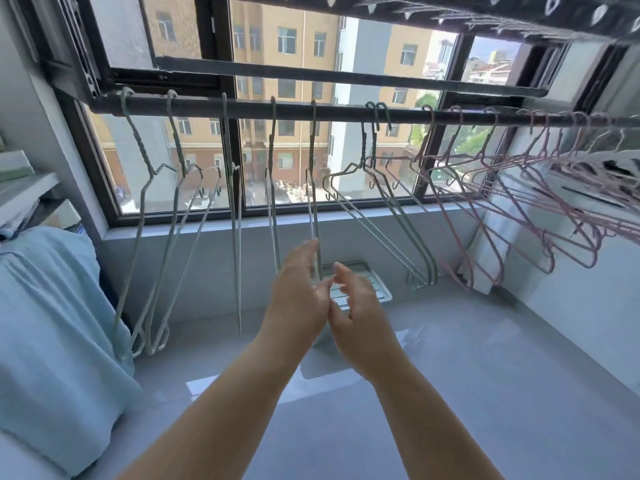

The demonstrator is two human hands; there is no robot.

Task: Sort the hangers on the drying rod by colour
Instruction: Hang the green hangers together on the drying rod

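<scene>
A: View count and mounting?
B: One. Head-worn wide-angle camera, looking forward and slightly down from the person's own standpoint.

A: Facing?
B: Toward the window (pixel 284 140), with the drying rod (pixel 346 112) running across the upper frame, left to right.

A: Nearness?
B: Close. Both forearms enter from the bottom edge; the left hand (pixel 298 299) and right hand (pixel 356 306) sit at frame centre, near the hangers (pixel 235 237).

A: Distortion?
B: Edges bow; the rod curves and the right side stretches.

A: Overlap with other views?
B: No second view; nothing shared.
</scene>
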